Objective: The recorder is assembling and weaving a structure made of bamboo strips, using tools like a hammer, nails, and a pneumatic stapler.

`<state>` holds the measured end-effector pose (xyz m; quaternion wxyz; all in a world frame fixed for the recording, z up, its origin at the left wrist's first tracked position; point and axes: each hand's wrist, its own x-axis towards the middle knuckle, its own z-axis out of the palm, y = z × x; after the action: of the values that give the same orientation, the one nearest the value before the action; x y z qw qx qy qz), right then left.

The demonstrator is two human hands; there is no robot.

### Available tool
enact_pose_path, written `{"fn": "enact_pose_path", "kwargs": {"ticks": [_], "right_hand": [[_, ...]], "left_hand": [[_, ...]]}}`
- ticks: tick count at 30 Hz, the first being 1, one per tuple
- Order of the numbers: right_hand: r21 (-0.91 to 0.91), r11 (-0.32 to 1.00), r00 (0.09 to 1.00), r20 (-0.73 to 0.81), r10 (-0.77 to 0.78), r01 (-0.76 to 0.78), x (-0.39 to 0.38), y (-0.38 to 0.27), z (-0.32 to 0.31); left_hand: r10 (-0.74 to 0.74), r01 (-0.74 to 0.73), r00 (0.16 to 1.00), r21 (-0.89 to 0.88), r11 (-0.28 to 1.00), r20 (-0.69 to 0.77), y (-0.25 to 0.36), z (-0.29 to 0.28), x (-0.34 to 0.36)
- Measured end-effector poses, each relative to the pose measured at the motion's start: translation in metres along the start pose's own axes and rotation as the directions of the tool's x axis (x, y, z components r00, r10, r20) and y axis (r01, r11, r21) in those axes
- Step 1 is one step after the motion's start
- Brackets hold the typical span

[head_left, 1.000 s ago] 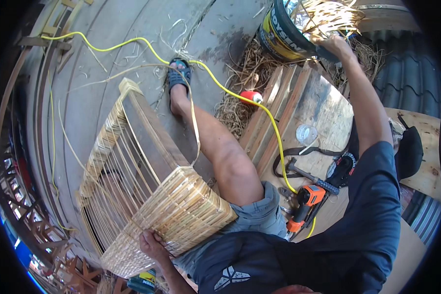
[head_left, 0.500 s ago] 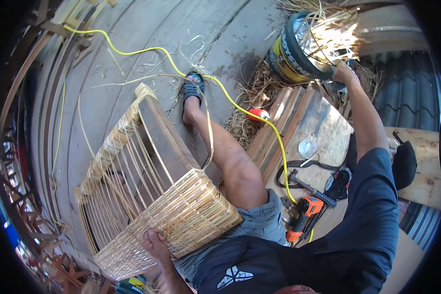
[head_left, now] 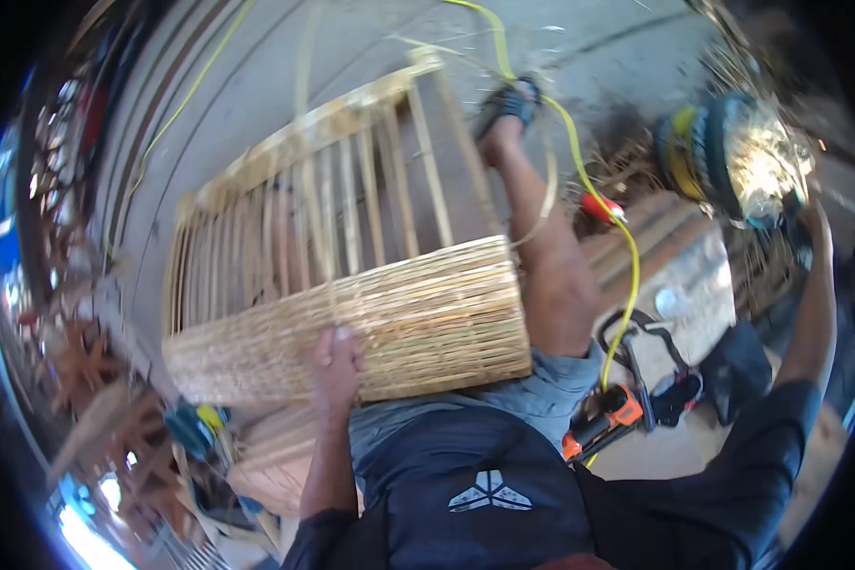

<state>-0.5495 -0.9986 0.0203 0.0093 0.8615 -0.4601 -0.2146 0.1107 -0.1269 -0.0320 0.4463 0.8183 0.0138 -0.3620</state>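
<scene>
A wooden frame with thin upright slats (head_left: 351, 199) lies across my lap, its near part covered in woven cane (head_left: 418, 323). My left hand (head_left: 337, 366) grips the near edge of the woven part. My right arm stretches far out to the right. My right hand (head_left: 812, 217) is at the pale cane strips beside a dark bucket with yellow bands (head_left: 722, 157). The picture is blurred there, so its fingers do not show clearly. My bare leg runs under the frame to a sandalled foot (head_left: 508, 100).
A yellow cable (head_left: 627, 275) runs from the top past my leg to an orange power drill (head_left: 603, 427). A wooden board platform (head_left: 674, 275) holds a small round lid and black straps. Cane scraps litter the concrete floor. A blue and yellow tool (head_left: 195, 427) lies at lower left.
My head has swung, so the frame now sits wider and nearer the middle of the view. My left hand stays on the woven part. My right arm stays stretched toward the bucket.
</scene>
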Motion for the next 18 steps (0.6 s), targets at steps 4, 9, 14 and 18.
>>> {"fn": "enact_pose_path", "kwargs": {"ticks": [4, 9, 14, 18], "right_hand": [[0.341, 0.930, 0.960, 0.277, 0.040, -0.137, 0.021, -0.251, -0.021], [0.777, 0.628, 1.000, -0.021, -0.022, 0.030, -0.131, -0.499, -0.152], [0.521, 0.627, 0.798, -0.200, -0.569, 0.578, -0.163, -0.730, -0.139], [0.341, 0.307, 0.388, -0.199, -0.900, 0.888, -0.173, -0.864, -0.108]], "left_hand": [[0.001, -0.004, 0.999, -0.051, 0.999, -0.055, 0.017, -0.017, -0.032], [-0.030, 0.027, 0.999, -0.219, 0.975, -0.012, 0.002, -0.024, -0.028], [0.133, -0.135, 0.989, -0.030, 0.990, -0.061, -0.028, -0.026, -0.024], [0.148, -0.104, 0.961, 0.190, 0.976, -0.232, -0.008, -0.044, -0.026]]}}
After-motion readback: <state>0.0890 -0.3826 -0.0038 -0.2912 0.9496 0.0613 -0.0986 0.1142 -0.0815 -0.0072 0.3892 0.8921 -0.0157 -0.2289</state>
